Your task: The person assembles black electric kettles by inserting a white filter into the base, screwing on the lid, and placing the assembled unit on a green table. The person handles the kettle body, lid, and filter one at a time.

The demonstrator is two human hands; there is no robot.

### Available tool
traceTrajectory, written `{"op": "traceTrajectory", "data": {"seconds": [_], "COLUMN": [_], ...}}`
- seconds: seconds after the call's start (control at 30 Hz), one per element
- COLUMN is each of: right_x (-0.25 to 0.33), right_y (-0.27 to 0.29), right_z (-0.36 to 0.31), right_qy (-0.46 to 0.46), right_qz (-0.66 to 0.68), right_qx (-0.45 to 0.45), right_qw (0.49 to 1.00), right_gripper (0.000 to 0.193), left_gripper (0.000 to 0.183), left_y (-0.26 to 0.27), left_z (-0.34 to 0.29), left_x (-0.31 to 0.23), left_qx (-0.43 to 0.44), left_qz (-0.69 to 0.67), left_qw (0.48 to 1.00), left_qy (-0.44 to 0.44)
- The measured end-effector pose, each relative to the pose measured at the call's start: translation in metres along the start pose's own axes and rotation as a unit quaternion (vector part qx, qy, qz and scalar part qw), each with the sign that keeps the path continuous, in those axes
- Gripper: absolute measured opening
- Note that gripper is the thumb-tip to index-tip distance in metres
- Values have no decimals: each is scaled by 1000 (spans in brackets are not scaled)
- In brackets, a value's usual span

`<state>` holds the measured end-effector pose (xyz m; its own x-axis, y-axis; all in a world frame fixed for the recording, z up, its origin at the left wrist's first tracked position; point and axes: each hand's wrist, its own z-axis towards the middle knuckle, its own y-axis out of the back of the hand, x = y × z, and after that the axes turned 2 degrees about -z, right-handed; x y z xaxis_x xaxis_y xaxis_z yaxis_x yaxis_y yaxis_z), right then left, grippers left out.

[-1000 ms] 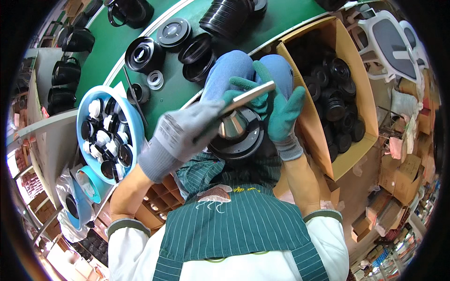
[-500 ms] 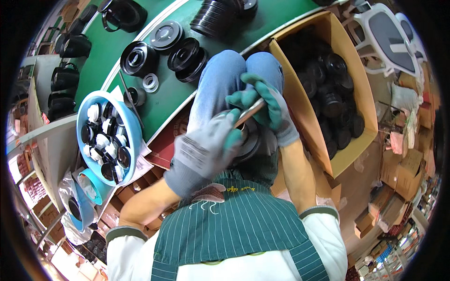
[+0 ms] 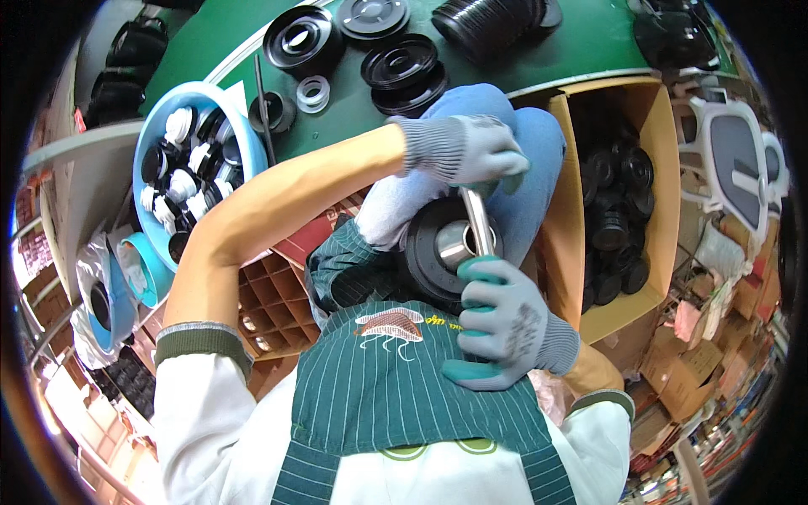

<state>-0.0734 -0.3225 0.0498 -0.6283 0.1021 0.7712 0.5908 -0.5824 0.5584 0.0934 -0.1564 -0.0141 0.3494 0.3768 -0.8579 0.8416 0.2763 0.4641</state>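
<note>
On my lap stands a black round part (image 3: 422, 261) with a shiny metal cylinder (image 3: 455, 244) at its middle. A slim metal bar (image 3: 478, 220) slants across the cylinder's edge. My left hand (image 3: 475, 150), in a grey glove with teal palm, is reached across to the bar's far end, its fingers wrapped round it. At the near end my right hand (image 3: 509, 324), gloved alike, touches the bar with its outer finger. Its fingers are slightly bent and spread, thumb well apart, over the green striped apron (image 3: 404, 370). What lies under the right palm is hidden.
A blue basin (image 3: 143, 202) of black and white caps stands at left. Black lids (image 3: 400, 63), white rings (image 3: 313, 94) and a black stack (image 3: 488, 25) sit on the green table (image 3: 337, 139). At right stands a carton (image 3: 665, 194) of black parts; a divided box (image 3: 273, 295) is at left.
My left hand has swung forward and right with the bar's far end; my right hand has come back toward my body and spread. The black part shows more plainly. The view has shifted.
</note>
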Motion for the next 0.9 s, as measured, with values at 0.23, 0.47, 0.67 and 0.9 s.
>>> {"op": "traceTrajectory", "data": {"seconds": [0.23,0.47,0.67,0.9], "right_x": [4,7,-3,14], "right_y": [-19,-12,-44,-33], "right_z": [53,26,-20,-4], "right_qy": [-43,-40,-315,-260], "right_qz": [-12,-44,-273,-258], "right_qx": [198,-148,-50,-103], "right_qw": [979,987,908,925], "right_gripper": [40,48,90,80], "left_gripper": [36,49,46,58], "left_y": [-13,1,-99,-132], "left_z": [30,-43,-174,-166], "left_x": [-4,31,66,120], "left_qx": [-52,-222,-488,-616], "left_qz": [45,-172,-318,-31], "left_qw": [984,959,799,706], "left_qy": [-163,-40,147,348]}}
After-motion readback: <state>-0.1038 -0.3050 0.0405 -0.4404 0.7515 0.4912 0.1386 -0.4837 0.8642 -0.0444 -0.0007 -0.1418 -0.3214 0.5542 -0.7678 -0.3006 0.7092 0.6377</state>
